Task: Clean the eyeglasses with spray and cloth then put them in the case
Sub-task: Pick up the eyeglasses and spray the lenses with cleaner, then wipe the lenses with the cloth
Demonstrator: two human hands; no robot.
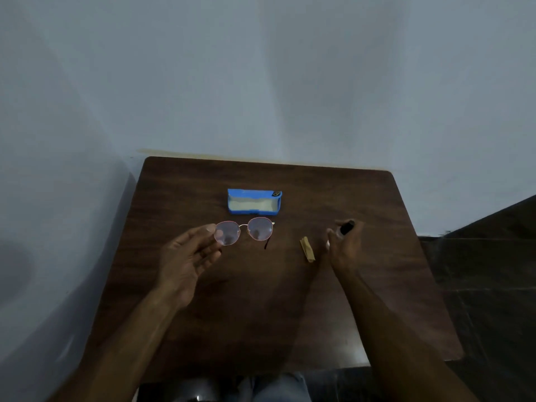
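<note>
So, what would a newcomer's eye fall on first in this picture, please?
The bright blue case lies open toward the far side of the dark wooden table. Nearer the person, the left hand pinches the round eyeglasses by one lens rim, the right hand grips a small dark spray bottle, and a folded tan cloth lies on the table between the hands.
</note>
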